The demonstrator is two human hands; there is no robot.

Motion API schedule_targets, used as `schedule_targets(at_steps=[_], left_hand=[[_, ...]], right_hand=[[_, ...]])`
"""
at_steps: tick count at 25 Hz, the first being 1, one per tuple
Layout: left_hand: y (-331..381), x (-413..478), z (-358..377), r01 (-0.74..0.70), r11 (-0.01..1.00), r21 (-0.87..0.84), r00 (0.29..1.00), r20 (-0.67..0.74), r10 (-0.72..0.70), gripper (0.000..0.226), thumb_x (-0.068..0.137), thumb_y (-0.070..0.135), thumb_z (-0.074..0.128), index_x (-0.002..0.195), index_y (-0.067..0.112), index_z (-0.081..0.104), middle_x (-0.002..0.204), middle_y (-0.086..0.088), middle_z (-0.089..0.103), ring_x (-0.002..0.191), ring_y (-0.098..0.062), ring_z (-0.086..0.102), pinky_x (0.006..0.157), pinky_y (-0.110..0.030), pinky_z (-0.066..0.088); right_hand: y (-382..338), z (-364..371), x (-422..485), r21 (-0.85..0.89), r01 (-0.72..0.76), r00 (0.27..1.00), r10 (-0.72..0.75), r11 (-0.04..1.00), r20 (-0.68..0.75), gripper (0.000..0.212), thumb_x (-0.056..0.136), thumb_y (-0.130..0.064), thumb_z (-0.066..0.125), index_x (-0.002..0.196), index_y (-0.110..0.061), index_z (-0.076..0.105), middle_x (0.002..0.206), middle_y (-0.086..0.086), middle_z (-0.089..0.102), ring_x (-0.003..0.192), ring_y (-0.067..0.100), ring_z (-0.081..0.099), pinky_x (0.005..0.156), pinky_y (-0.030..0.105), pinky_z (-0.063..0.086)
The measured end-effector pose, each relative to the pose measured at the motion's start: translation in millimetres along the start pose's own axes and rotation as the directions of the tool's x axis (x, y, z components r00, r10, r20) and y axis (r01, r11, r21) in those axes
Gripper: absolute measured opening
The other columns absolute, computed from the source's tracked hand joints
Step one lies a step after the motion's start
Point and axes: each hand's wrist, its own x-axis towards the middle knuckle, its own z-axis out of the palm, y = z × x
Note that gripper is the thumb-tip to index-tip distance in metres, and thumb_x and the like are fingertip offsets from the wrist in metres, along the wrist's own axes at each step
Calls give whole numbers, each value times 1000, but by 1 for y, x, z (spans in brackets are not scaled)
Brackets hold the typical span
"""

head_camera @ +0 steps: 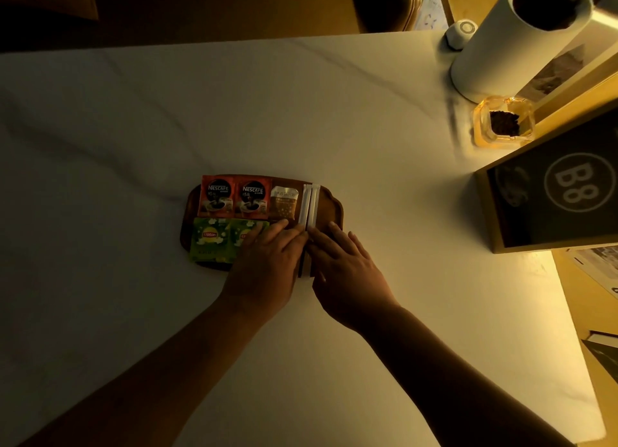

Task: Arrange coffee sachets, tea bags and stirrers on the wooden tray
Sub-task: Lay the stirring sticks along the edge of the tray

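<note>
A dark wooden tray (331, 205) lies on the white table. Two red Nescafe coffee sachets (234, 197) fill its far left, with a small brown sachet (284, 202) beside them. Two green Lipton tea bags (214, 239) lie in the near row. Two white wrapped stirrers (310, 204) run front to back right of the sachets. My left hand (267, 262) lies flat over the right tea bag, fingertips touching the stirrers' left side. My right hand (344, 266) lies flat on the stirrers' right side, fingers pressed against them. The stirrers' near ends are hidden between my hands.
A tall white cylinder (515, 41) stands at the far right, with a small white round object (459, 33) behind it. A clear glass dish (503, 122) holding dark material sits near it. A dark sign marked B8 (565, 192) stands at the right edge.
</note>
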Motion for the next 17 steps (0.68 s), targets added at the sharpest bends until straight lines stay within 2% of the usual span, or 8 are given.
schedule_targets(at_steps=[4,9,14,17], left_hand=[[-1,4,-2,-17,1000,26,1000,3,17,51,90,16,63,140,12,54,146,-7,55,142,-30,42,117,-54,31],[-1,7,-1,-22,1000,6,1000,-9,22,47,91,16,58,138,11,55,146,-8,55,143,-31,41,116,-56,32],[-11,2,-4,38,999,-18,992,-123,-40,41,94,26,59,131,10,59,145,-14,53,139,-35,43,112,-54,39],[-25,-5,-7,130,991,-7,976,-176,-130,42,97,34,58,133,12,58,145,-14,53,138,-35,42,111,-55,38]], right_hand=[[5,-2,1,0,26,1000,-26,1000,-7,69,97,-31,57,159,-30,27,171,-4,16,157,27,-3,123,48,-2],[4,-3,2,11,36,999,-36,999,-14,70,95,-29,58,159,-29,29,170,-2,21,157,29,0,124,49,1],[-3,-8,6,32,15,984,-9,999,-178,59,92,-25,64,149,-24,48,160,6,45,153,36,23,121,51,15],[-10,-14,25,15,10,973,-6,1000,-229,61,96,-36,63,151,-27,40,160,6,44,153,37,22,121,52,14]])
